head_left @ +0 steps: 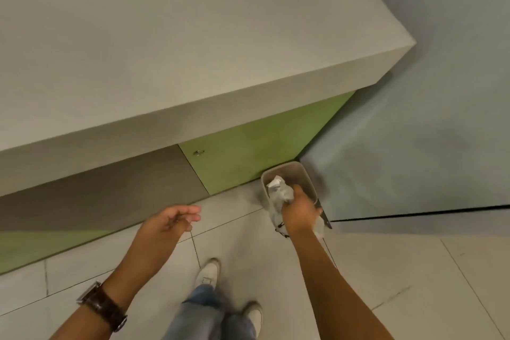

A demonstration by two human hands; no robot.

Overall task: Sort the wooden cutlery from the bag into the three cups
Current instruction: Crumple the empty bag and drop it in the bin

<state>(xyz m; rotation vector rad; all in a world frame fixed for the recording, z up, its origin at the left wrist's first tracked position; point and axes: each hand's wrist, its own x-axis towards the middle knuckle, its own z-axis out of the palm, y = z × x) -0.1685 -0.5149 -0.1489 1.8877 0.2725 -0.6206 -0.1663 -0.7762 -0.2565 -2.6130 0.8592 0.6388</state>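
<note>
At the lower left a brown-strapped watch [102, 304] sits on the left wrist. The left grip [169, 222] hangs open above the floor [414, 284], fingers loosely bent and holding nothing. It hovers just in front of the bench's base.

The bench [165, 50] fills the upper left, a thick pale slab seen from above, its front edge overhanging the base. Below it the base shows a grey-brown panel [110, 188] on the left and a green panel [262, 141] on the right. A small metal ring [198, 152] sits near the green panel's upper left corner.

Bottom centre, two white shoes [208, 273] and jeans [204, 312] stand on pale tiles.

To their right a small grey bin [299, 177] stands on the floor, tucked into the corner where the green panel meets the wall [427, 91]. The right grip [299, 212] is closed round the bag [277, 188] — clear, crumpled plastic, bunched in the fist. The bag's upper end lies inside the bin's mouth, and more of it trails down past the wrist. Hand and bag cover the bin's near rim. A dark flat piece [327, 219] shows just beside the hand at the bin's near right — what it is I cannot tell.

The grey-blue wall takes up the right side, with a dark gap along its foot.
</note>
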